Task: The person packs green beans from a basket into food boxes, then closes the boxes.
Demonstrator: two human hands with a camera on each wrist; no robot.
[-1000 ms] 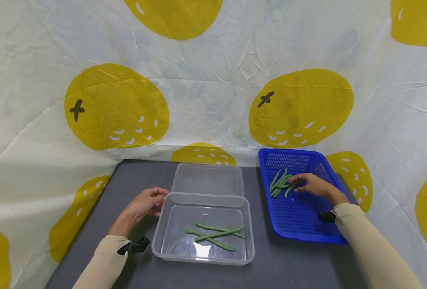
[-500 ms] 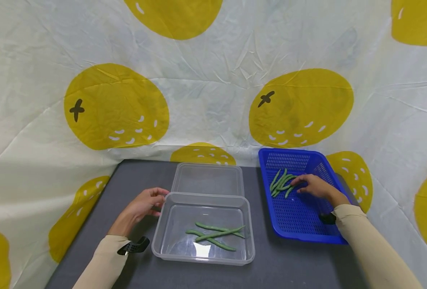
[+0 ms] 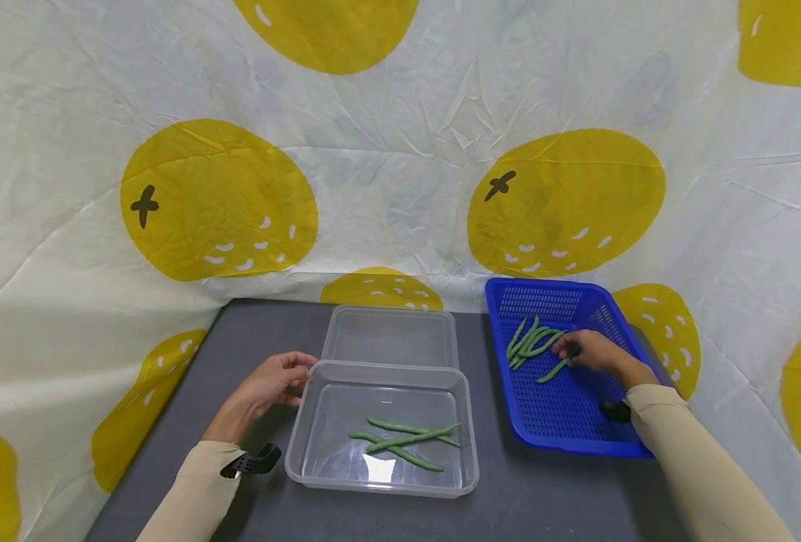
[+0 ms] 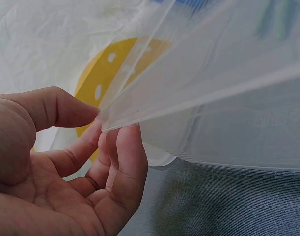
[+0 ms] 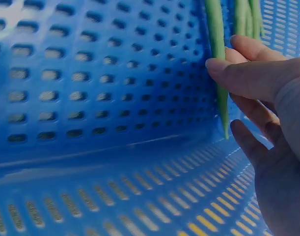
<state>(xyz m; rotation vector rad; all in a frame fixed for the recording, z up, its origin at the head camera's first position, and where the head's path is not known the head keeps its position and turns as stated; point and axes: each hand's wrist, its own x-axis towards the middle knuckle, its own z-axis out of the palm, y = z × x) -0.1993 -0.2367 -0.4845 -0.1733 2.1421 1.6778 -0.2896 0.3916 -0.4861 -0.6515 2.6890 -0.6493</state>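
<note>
In the blue basket (image 3: pixel 563 440), my right hand (image 3: pixel 593 351) pinches one green bean (image 5: pixel 216 29) between thumb and fingers. Its lower tip hangs past the thumb in the right wrist view. Several other green beans (image 3: pixel 525 342) lie bunched at the basket's left side, beside that hand. My left hand (image 3: pixel 273 382) holds the far left corner of a clear plastic container (image 3: pixel 380 493). The left wrist view shows thumb and fingertips at that rim corner (image 4: pixel 106 123). Inside the container, 3 green beans (image 3: pixel 410 436) lie crossed over one another.
A clear lid (image 3: pixel 390 335) lies flat behind the container, partly hidden by its back wall. Grey table (image 3: pixel 543 504) runs under everything. A white cloth with yellow fruit prints (image 3: pixel 387 188) hangs behind and on both sides.
My right hand has drawn slightly right and towards me, and one bean now stands apart from the bunch in its fingers. The left hand and the container have stayed still.
</note>
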